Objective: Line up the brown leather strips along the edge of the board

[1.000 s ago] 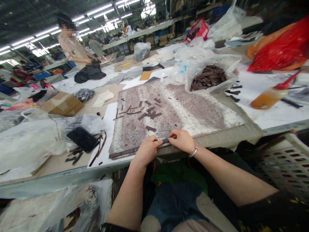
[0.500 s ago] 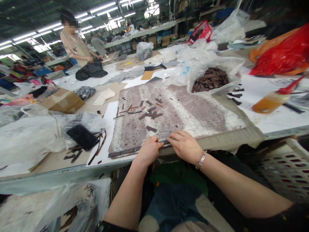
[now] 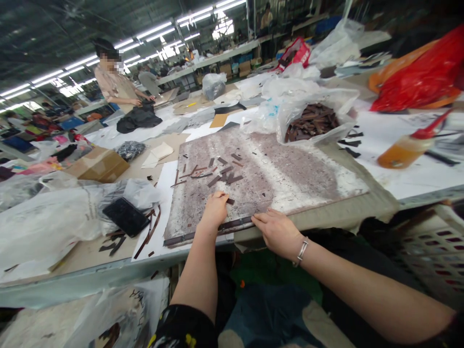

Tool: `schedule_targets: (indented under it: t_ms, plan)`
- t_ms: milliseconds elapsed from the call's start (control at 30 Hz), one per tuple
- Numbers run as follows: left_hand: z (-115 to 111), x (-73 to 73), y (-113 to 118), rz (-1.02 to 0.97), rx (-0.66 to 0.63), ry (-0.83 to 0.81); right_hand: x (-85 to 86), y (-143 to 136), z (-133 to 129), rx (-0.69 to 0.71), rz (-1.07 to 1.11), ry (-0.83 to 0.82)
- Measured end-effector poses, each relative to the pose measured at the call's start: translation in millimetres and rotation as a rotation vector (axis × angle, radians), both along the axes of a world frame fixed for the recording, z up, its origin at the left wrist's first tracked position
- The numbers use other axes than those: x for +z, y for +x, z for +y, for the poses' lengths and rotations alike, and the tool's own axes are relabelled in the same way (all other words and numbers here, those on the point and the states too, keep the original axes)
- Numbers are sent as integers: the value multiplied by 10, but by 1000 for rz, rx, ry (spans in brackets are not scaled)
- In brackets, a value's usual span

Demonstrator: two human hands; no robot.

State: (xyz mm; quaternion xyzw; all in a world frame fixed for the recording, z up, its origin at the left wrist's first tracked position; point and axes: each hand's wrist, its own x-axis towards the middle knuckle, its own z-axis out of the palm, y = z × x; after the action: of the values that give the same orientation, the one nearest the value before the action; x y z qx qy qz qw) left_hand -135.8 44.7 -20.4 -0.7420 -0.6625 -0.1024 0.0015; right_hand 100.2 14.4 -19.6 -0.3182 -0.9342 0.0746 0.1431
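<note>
Two dark strips set the geometry I work with through the head view. The short dark strip (image 3: 231, 201) lies on the mottled board (image 3: 304, 166), just in from its near edge, at the fingertips of the left hand (image 3: 214, 211). Its visible end points right and slightly toward me; the rest is hidden, so I can't tell whether those fingers pinch it or merely touch it. The left hand is clearly nearer to it. The long dark strip (image 3: 237, 224) runs along the board's near edge from the near-left corner toward the middle, where the right hand (image 3: 278, 231) rests extended fingertips on its right end; I can't see the thumb, so any grip there is unclear. Loose strips (image 3: 235, 179) lie beyond the left fingers, toward the far edge.
</note>
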Motion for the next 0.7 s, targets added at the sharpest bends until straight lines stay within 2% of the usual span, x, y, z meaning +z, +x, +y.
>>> schedule_targets:
  t_ms: [100,200,300,433,500,633,700]
  plan:
    - [40,-4,-9,-15,-1,-58,-14,49,65,-32,128,-93]
    - [27,23,-5,-6,69,-60,-50,117,175,-98,315,-201]
    - [0,74,-13,15,127,-49,-73,172,291,-155,475,-228]
    - [-70,148,69,-57,92,-35,-72,185,399,-246,629,-316]
    - [-129,167,214,-121,-4,32,-59,177,434,-315,711,-511]
    - [-249,148,636,-193,-276,177,-8,187,477,-344,762,-1074]
    - [-279,129,804,-193,-342,195,17,228,494,-327,742,-1165]
